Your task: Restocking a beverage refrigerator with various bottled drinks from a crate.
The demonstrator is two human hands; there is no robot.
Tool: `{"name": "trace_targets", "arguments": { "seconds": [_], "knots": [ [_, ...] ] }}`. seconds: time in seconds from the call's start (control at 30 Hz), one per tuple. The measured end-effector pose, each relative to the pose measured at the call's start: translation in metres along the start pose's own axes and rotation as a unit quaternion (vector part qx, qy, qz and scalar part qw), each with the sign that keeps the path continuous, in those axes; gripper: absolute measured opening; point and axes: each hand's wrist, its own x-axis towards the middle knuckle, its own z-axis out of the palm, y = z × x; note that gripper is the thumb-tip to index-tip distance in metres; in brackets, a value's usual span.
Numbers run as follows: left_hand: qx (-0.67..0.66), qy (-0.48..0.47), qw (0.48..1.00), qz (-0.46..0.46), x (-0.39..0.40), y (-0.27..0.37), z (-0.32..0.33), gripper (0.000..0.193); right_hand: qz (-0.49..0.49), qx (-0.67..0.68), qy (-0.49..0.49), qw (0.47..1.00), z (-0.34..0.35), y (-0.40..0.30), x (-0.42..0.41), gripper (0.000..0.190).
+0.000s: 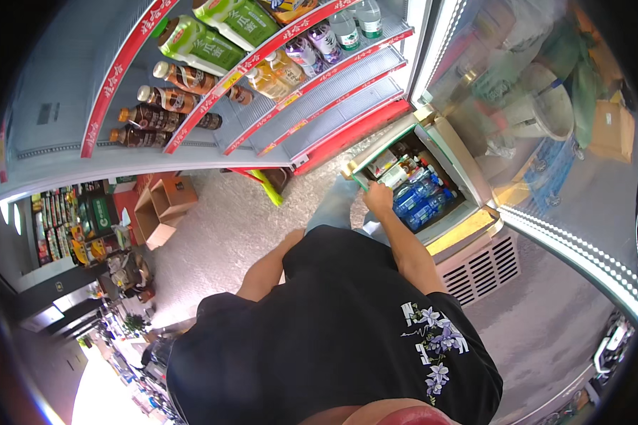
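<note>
My right hand [378, 197] has its fingers curled over the near left rim of an open cardboard box [460, 154] on the floor. Inside lie several blue-labelled plastic bottles [416, 195], with smaller red-capped bottles [419, 162] and a pale pack [393, 177] towards the far side. A yellowish flap [460, 234] folds outward on the box's near right side. My left hand is out of view behind my black shirt; only the forearm shows. My legs in light blue jeans [332, 204] are bent close to the box.
A display refrigerator stands ahead, its red-edged shelves [319, 74] holding drink bottles. Its lit glass door [569, 234] is open on the right. A pale vent grille [481, 268] lies near the box. To the left are a yellow-green brush [268, 190] and empty cartons [165, 204].
</note>
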Motion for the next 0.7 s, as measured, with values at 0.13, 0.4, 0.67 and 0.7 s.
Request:
{"name": "trace_targets", "arguments": {
  "seconds": [0.13,0.4,0.67,0.7],
  "knots": [
    [0.235,-0.021,0.968,0.083,0.105,-0.044,-0.095,0.043,-0.067,0.024,-0.003,0.997,-0.005,-0.059,0.015,0.034],
    [-0.169,0.199,0.951,0.167,0.146,0.316,-0.149,0.073,-0.049,0.104,-0.016,0.993,-0.030,-0.010,-0.018,0.043],
    [-0.063,0.260,0.951,0.155,0.160,0.335,-0.139,0.037,0.245,-0.060,0.492,0.833,-0.131,0.146,-0.097,0.062],
    [-0.067,0.278,0.944,0.162,0.160,0.342,-0.138,0.036,0.282,-0.040,0.464,0.839,-0.116,0.182,-0.093,0.067]
  ]
}}
